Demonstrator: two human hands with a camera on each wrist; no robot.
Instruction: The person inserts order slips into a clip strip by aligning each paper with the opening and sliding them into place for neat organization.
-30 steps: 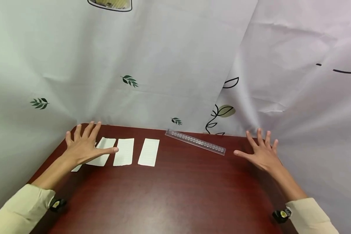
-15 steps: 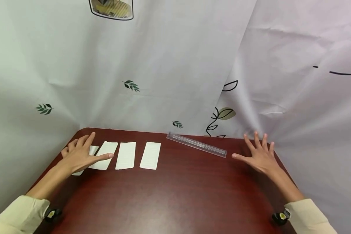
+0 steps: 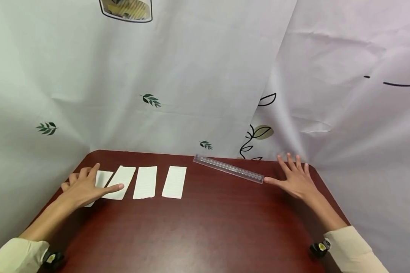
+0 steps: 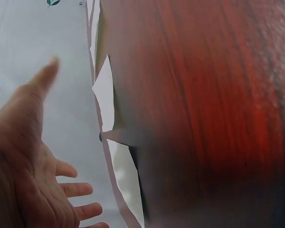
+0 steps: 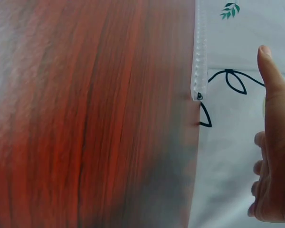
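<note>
Over the far left of the table, my left hand (image 3: pixel 83 189) hovers with its thumb stretched out and its fingers spread, slightly bent. Beneath and beside it lie several white paper slips (image 3: pixel 145 182) in a row; the hand partly hides the leftmost slip (image 3: pixel 102 178). In the left wrist view, that hand holds nothing and a slip (image 4: pixel 126 171) lies apart from it. My right hand (image 3: pixel 298 182) is spread over the far right, empty. Its thumb tip appears close to the right end of a clear plastic ruler (image 3: pixel 229 168); contact is unclear. The right wrist view shows them apart.
A dark red-brown wooden table (image 3: pixel 198 227) carries the slips and ruler. A white printed curtain (image 3: pixel 191 76) with leaf drawings hangs right behind the table's far edge and along both sides. Small dark devices sit at both wrists.
My left hand has shifted left and toward me, uncovering more of the slips, and its fingers have bent a little. The right hand has drifted left toward the ruler. Slips and ruler stay put.
</note>
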